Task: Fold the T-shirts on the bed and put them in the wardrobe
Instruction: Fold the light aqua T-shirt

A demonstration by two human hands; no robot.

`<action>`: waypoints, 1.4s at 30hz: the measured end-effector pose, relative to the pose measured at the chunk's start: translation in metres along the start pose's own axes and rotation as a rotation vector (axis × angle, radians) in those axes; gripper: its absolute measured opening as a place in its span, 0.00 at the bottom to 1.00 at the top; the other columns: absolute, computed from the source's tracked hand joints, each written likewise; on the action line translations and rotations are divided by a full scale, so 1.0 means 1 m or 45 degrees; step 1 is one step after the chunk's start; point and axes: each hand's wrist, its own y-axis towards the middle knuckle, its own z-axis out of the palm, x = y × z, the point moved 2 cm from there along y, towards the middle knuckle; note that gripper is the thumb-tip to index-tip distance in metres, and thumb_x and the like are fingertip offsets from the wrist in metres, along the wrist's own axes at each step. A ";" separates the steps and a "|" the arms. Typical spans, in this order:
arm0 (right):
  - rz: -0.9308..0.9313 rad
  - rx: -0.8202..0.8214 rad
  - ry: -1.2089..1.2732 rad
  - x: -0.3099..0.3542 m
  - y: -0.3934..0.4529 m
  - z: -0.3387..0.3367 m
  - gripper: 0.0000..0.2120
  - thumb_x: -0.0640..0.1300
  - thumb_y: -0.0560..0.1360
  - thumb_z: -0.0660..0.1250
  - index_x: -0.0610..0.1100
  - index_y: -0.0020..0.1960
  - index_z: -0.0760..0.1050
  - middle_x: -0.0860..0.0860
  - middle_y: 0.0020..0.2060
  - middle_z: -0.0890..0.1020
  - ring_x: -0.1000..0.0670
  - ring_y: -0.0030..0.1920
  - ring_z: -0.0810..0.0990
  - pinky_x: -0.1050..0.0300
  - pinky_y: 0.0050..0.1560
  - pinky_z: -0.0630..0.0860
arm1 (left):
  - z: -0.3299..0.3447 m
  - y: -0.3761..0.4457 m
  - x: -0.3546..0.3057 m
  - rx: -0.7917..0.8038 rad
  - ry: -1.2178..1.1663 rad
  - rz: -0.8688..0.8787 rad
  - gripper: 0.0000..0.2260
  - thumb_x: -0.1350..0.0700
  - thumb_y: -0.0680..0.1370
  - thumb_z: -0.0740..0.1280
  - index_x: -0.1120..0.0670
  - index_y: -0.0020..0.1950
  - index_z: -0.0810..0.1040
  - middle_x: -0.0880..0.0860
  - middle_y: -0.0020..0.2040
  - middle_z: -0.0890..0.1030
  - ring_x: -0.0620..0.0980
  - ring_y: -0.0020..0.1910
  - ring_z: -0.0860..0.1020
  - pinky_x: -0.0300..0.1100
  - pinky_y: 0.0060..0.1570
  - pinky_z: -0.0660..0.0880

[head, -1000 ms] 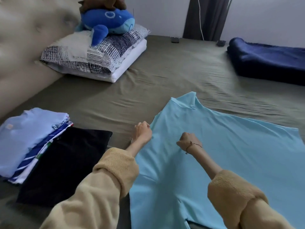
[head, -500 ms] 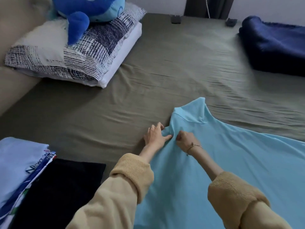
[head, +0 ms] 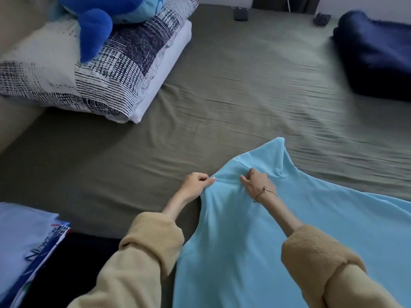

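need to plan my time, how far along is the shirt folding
Done: a stack of folded shirts and a folded black one lie at the bed's left edge. In hand: the left hand and right hand pinch the light blue shirt, which lies spread and unfolded. Left: folding it and carrying everything to the wardrobe, which is not in view.

Your light blue T-shirt (head: 255, 236) runs off the right and bottom edges, so its hem and far sleeve are out of sight. Your left fingertips (head: 205, 180) tuck into the fabric. The folded shirt stack (head: 26, 241) is cropped left, its print only partly readable. The plush toy (head: 100, 16) loses its top. Two small dark items (head: 240, 14) by the wall are too small to identify.
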 end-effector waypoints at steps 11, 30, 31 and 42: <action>-0.216 -0.246 -0.025 0.014 0.024 -0.007 0.15 0.35 0.76 0.56 0.42 0.62 0.67 0.45 0.60 0.70 0.41 0.54 0.74 0.53 0.42 0.66 | 0.009 0.017 -0.021 0.006 0.450 -0.033 0.24 0.34 0.73 0.64 0.50 0.30 0.60 0.54 0.35 0.72 0.50 0.48 0.72 0.46 0.51 0.66; 0.470 -0.024 0.664 -0.063 0.131 -0.069 0.26 0.55 0.69 0.73 0.36 0.57 0.76 0.41 0.54 0.80 0.43 0.51 0.78 0.55 0.47 0.72 | 0.038 0.107 -0.104 0.491 0.091 -0.402 0.36 0.37 0.71 0.69 0.59 0.70 0.70 0.58 0.68 0.73 0.60 0.69 0.69 0.56 0.71 0.60; 0.410 0.051 0.734 -0.064 0.131 -0.072 0.24 0.55 0.68 0.73 0.38 0.55 0.79 0.43 0.49 0.82 0.44 0.46 0.80 0.57 0.42 0.74 | 0.040 0.108 -0.108 0.518 0.126 -0.398 0.34 0.38 0.71 0.69 0.59 0.69 0.71 0.58 0.68 0.73 0.60 0.69 0.69 0.57 0.71 0.60; 0.048 0.408 1.154 -0.102 0.136 -0.083 0.14 0.27 0.72 0.65 0.44 0.51 0.75 0.49 0.45 0.81 0.53 0.38 0.82 0.63 0.38 0.78 | 0.058 0.133 -0.105 0.282 0.152 -0.416 0.34 0.37 0.69 0.71 0.56 0.68 0.72 0.53 0.67 0.73 0.55 0.68 0.69 0.49 0.66 0.62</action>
